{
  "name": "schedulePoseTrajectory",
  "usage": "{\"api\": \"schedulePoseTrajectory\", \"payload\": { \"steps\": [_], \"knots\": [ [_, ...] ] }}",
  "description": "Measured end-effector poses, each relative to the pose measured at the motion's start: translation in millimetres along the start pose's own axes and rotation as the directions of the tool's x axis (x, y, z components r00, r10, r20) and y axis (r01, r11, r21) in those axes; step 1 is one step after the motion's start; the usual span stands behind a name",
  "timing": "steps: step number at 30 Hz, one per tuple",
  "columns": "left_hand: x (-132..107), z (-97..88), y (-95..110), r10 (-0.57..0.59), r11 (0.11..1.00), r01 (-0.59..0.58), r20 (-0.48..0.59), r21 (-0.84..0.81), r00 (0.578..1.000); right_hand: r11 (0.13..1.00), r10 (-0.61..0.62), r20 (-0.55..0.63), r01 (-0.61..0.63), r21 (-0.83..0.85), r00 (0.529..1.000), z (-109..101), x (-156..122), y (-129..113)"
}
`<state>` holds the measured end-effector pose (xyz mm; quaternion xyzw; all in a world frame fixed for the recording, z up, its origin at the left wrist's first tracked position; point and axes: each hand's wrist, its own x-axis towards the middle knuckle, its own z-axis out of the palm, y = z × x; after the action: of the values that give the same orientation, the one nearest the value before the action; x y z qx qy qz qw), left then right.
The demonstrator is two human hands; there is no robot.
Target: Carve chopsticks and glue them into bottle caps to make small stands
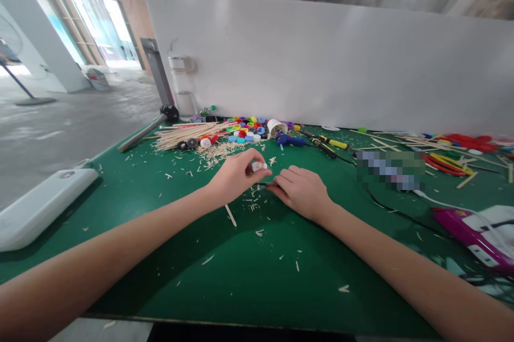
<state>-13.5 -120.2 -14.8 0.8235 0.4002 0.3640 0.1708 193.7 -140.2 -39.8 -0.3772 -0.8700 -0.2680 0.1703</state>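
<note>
My left hand point(240, 173) is closed in a pinch on a small white bottle cap point(259, 166), held just above the table. My right hand point(302, 190) is curled close beside it, knuckles up. From its fingers a thin dark blade-like tool point(263, 184) points left, below the cap; the rest of it is hidden in the hand. A narrow wooden stick point(230, 215) lies under my left wrist. Pale wood shavings point(252, 202) are scattered between and below the hands.
Behind the hands are a bundle of wooden sticks point(188, 134), coloured bottle caps point(244, 138), a tipped white cup point(277, 127) and a blue glue gun point(292, 140). A white box point(46, 205) stands left. Cables and a purple device point(469, 235) lie right. A white panel point(321, 63) borders the back.
</note>
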Motion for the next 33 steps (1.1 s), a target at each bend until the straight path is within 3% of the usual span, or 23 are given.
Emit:
{"api": "schedulePoseTrajectory", "payload": {
  "steps": [4, 10, 18, 25, 30, 33],
  "knots": [
    [1.6, -1.5, 0.5, -0.009, 1.0, 0.009, 0.011, -0.015, 1.0, 0.998, -0.039, 0.106, 0.034, 0.043, 0.994, 1.0, 2.8, 0.4],
    [5.2, -3.0, -2.4, -0.006, 0.999, 0.008, 0.03, -0.054, 1.0, 1.0, 0.014, 0.059, -0.015, 0.011, 0.998, -0.6, 1.6, 0.0],
    [7.8, -4.0, -8.0, 0.024, 0.988, -0.008, 0.099, -0.157, 0.995, 0.996, -0.012, 0.19, -0.006, 0.093, 0.982, -1.6, 8.8, 2.9],
    [4.7, -2.9, -3.1, 0.065, 0.98, -0.032, 0.167, -0.197, 0.984, 1.0, 0.008, 0.062, -0.01, 0.027, 0.998, 0.8, -0.6, 2.8],
    [4.5, -3.3, -0.4, 0.074, 0.983, -0.037, 0.202, -0.181, 0.977, 0.998, -0.039, 0.137, 0.031, 0.056, 0.99, 2.7, 1.2, 3.2],
    [5.7, -4.4, -2.3, 0.061, 0.981, -0.021, 0.205, -0.195, 0.977, 0.999, -0.027, 0.1, 0.024, 0.035, 0.995, 3.5, 1.1, 3.2]
  ]
}}
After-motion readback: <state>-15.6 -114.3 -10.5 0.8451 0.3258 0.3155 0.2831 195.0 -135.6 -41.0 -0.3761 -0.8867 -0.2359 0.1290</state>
